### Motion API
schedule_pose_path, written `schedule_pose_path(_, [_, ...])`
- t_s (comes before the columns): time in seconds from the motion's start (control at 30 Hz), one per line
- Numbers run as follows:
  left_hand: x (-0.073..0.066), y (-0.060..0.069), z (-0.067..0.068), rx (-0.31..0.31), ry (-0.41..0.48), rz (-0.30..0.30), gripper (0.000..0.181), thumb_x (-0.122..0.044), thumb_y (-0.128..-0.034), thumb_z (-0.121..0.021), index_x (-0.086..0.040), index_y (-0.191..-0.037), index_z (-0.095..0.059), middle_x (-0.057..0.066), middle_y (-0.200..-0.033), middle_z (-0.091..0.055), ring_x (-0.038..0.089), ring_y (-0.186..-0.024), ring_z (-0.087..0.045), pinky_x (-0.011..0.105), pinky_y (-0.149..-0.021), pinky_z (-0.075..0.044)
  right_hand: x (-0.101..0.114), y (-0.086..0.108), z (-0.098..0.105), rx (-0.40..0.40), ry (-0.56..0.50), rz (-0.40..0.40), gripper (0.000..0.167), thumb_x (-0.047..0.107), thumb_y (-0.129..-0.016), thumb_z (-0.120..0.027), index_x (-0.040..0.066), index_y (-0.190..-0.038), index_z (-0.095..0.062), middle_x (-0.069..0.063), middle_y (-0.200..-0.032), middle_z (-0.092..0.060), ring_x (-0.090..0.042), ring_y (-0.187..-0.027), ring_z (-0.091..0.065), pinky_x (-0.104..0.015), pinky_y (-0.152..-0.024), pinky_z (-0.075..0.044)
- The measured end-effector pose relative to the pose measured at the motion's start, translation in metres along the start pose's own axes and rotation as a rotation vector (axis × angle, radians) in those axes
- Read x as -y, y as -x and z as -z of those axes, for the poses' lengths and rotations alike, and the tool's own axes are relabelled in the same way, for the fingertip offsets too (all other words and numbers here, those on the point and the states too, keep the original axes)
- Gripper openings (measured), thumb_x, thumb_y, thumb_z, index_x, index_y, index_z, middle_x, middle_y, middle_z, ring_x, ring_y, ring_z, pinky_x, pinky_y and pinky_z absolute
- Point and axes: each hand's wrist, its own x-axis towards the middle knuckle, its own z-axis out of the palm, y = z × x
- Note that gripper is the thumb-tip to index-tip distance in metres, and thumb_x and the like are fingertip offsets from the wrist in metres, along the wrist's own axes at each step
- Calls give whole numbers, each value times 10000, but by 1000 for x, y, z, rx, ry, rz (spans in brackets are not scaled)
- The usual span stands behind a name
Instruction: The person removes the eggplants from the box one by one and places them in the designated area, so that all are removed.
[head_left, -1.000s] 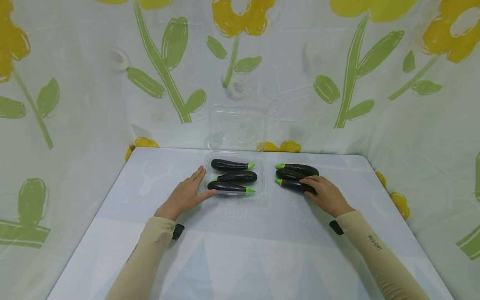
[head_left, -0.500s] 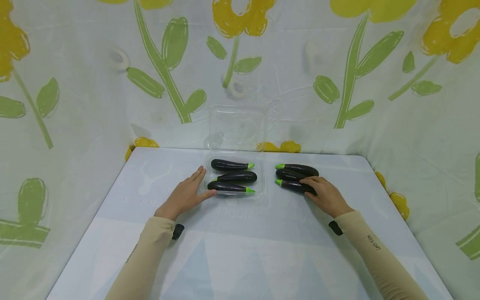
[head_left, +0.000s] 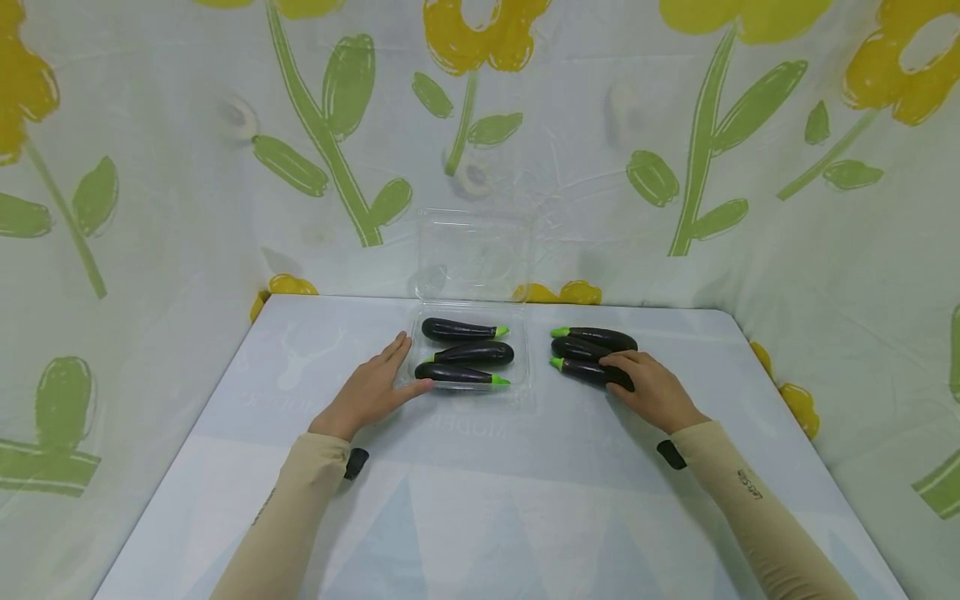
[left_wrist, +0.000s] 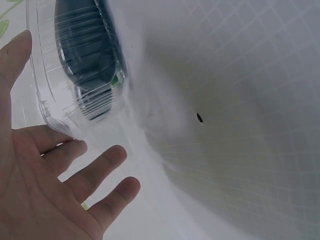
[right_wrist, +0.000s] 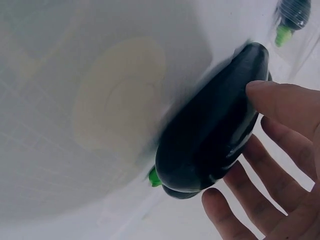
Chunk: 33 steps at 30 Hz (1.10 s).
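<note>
A clear plastic clamshell box point(head_left: 524, 367) stands near the table's back edge with its lid point(head_left: 474, 254) raised. Three dark eggplants with green stems, the middle one point(head_left: 476, 354) among them, lie crosswise inside. My left hand point(head_left: 367, 396) is at the box's left front corner, fingers mostly straight and spread, thumb along the front wall. To the right of the box, three more eggplants lie side by side. My right hand point(head_left: 656, 392) has thumb and fingers on opposite sides of the nearest eggplant point(head_left: 585, 372), holding its blunt end; the right wrist view shows this eggplant point(right_wrist: 215, 120) closely.
The pale table point(head_left: 480, 492) runs up to a flower-printed cloth backdrop point(head_left: 570, 167), which also hangs at both sides. The other two loose eggplants, the farthest point(head_left: 600, 338) included, lie directly behind the held one.
</note>
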Motion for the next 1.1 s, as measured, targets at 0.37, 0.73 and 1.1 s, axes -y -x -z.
schedule_pose_path(0.37, [-1,0,0,3,2,-2,1058,-760,-911,-509,-34,-1613,-194,118,-1684,-141,332,-1518,-225,528,-1206,-251,6,-2,4,-22,-51,-23,417,217,-956,-737,134,-1351,-633,-152,-1370,-597,-381,-1286,-537,-582,-1022,-471])
schedule_pose_path(0.73, [-3,2,4,10,-3,-2,1046,-753,-918,-506,-32,-1612,-203,117,-1683,-147,334,-1515,-232,538,-1202,-256,23,-9,8,-88,-102,27,422,251,-958,-737,155,-1355,-630,-113,-1366,-603,-345,-1282,-550,-565,-1028,-472])
schedule_pose_path(1.1, [-4,1,5,15,-21,4,1077,-790,-892,-501,-43,-1613,-215,113,-1682,-160,353,-1506,-254,555,-1194,-264,39,-17,7,-113,-149,64,450,270,-961,-734,154,-1378,-613,-126,-1391,-577,-349,-1302,-526,-578,-1042,-457])
